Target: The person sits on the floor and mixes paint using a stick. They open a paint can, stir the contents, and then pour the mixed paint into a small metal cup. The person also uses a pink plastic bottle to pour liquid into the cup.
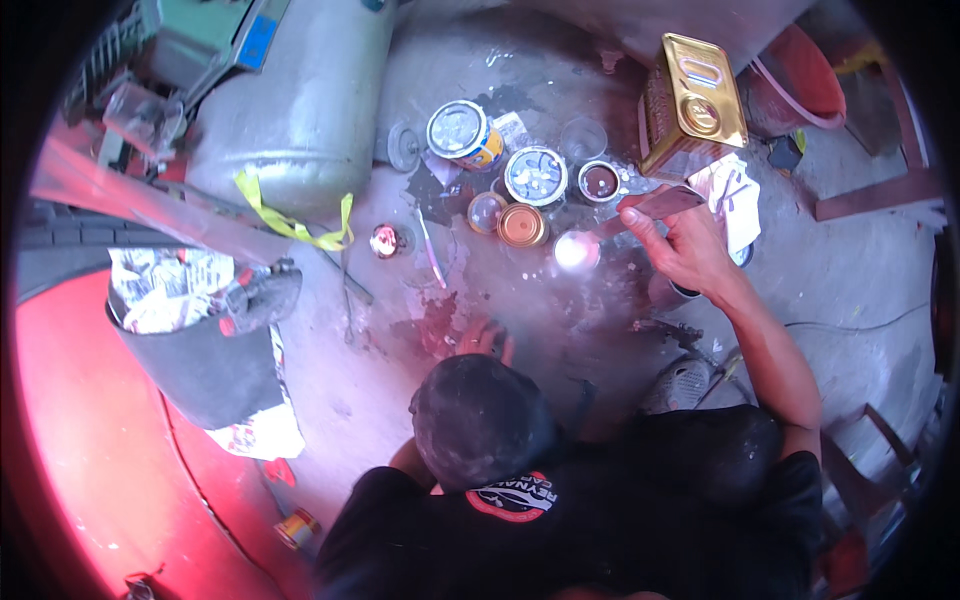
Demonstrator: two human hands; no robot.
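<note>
My right hand point(680, 245) grips a flat brown blade or stick point(665, 200), its far end over a small bright-white container point(575, 250) on the concrete floor. My left hand point(480, 335) shows behind my dark knee point(480, 420), fingers apart and low near the floor; its palm is hidden. Around the bright container stand a copper-coloured tin point(522, 225), a round can with a spotted lid point(536, 176), a small can of dark liquid point(599, 181), a larger lidded can point(457, 133) and a clear cup point(487, 211). A thin stick point(431, 250) lies to the left.
A rectangular gold tin point(690, 100) and red bucket point(800, 85) stand at back right, white cloths point(738, 205) below. A grey tank point(280, 120) with yellow ribbon point(290, 220) is back left, a dark bin of paper point(195, 360) left. A cable point(850, 328) crosses the right floor.
</note>
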